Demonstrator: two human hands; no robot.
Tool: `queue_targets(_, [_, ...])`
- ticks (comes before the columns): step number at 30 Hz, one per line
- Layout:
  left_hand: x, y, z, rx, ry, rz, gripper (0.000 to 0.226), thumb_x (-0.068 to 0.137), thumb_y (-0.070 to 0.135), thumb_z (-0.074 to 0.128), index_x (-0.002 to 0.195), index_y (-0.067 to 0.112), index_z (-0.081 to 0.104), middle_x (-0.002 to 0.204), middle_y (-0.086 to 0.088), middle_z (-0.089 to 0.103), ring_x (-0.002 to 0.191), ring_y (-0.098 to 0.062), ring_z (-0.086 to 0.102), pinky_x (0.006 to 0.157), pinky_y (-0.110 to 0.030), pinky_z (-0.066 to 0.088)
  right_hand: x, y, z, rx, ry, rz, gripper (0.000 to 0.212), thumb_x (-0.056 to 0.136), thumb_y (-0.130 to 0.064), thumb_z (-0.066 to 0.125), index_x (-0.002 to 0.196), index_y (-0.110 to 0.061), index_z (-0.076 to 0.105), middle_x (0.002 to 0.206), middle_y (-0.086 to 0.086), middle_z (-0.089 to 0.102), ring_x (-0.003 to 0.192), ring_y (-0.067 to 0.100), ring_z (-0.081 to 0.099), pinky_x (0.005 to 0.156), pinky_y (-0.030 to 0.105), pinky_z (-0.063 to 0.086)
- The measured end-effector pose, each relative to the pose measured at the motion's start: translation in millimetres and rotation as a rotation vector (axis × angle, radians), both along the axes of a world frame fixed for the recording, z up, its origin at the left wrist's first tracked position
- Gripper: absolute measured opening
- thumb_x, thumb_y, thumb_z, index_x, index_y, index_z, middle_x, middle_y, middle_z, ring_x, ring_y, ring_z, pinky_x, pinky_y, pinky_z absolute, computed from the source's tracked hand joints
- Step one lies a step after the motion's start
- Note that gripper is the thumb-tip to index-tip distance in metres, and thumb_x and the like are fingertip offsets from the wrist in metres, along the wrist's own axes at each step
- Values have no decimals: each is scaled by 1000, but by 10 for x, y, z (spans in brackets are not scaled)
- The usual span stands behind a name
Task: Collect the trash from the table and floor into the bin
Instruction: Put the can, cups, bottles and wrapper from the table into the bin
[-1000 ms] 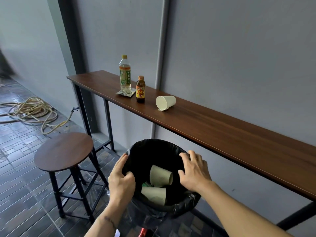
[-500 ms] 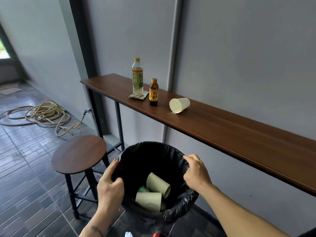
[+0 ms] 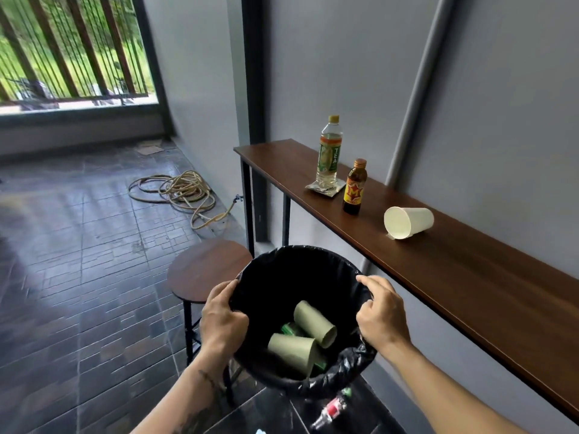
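Note:
I hold a bin (image 3: 282, 267) lined with a black bag, lifted off the floor. My left hand (image 3: 221, 321) grips its left rim and my right hand (image 3: 380, 311) grips its right rim. Inside lie two paper cups (image 3: 313, 319) and a green can (image 3: 289, 328). On the long wooden table (image 3: 470, 277) a white paper cup (image 3: 407, 222) lies on its side. A small brown bottle (image 3: 354, 186) and a tea bottle (image 3: 329, 151) stand further left, the tea bottle on a flat wrapper (image 3: 326, 188). A red-labelled bottle (image 3: 330, 410) lies on the floor below the bin.
A round wooden stool (image 3: 203, 270) stands just left of the bin. A coiled hose (image 3: 181, 191) lies on the tiled floor further back. A scrap of cardboard (image 3: 150, 148) lies near the barred window. The grey wall runs behind the table.
The bin has risen in both hands and the view has swung left, bringing the window and more floor into sight. Both hands keep their grip on the rim.

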State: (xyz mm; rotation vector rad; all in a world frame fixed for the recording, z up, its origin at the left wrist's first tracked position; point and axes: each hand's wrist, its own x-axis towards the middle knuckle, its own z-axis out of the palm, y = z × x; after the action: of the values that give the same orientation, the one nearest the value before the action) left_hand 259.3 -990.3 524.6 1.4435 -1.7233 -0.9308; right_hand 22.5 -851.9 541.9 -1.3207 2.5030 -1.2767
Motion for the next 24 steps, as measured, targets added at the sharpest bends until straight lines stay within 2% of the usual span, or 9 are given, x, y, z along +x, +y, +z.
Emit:
queue_targets(2, [11,-63,-13,32,54,37,69,64,-14,48,122,19,69,117,12,61,108,-13,60,97,-18,38,-9,-88,0,-10,-15,10,58,75,17,43,126,-2,63,124,8,62,116,22,58,99,21,41])
queue_targets(6, [24,-222,-9,38,150,98,63,63,-10,50,112,23,74,113,15,67,105,-11,63,104,-28,45,-7,-243,-33,-6,-48,5,56,75,15,46,124,-3,64,122,7,64,115,22,60,99,24,44])
queue_targets(10, [0,-477,112,-17,151,120,60,68,-8,52,111,27,74,111,20,65,102,-4,59,99,-18,40,42,-468,-63,-14,-62,-22,54,75,14,48,122,-6,65,120,5,63,112,20,60,99,30,48])
queue_targets(14, [107,-912,150,-48,154,75,61,68,-7,51,114,26,74,115,21,64,108,-5,58,100,-15,36,205,-861,-9,8,-89,-67,56,75,12,48,124,-10,63,121,4,60,108,13,56,94,24,46])
queue_targets(16, [188,-1179,184,-63,149,67,62,68,-7,51,115,27,73,115,22,63,107,-5,58,98,-14,34,321,-1124,20,28,-106,-74,58,74,10,48,126,-13,62,122,3,59,111,16,56,96,24,45])
queue_targets(21, [329,-1815,347,-92,164,75,60,70,-4,51,117,26,72,116,22,64,107,-6,58,99,-17,37,508,-1816,107,52,-159,-105,58,73,5,48,126,-18,61,124,3,59,116,21,57,102,37,46])
queue_targets(24, [383,-2104,410,-100,132,65,58,71,-3,52,117,27,72,112,25,61,101,-3,53,97,-15,33,584,-2115,107,86,-219,-118,58,73,5,48,126,-15,61,126,7,60,117,24,56,103,31,43])
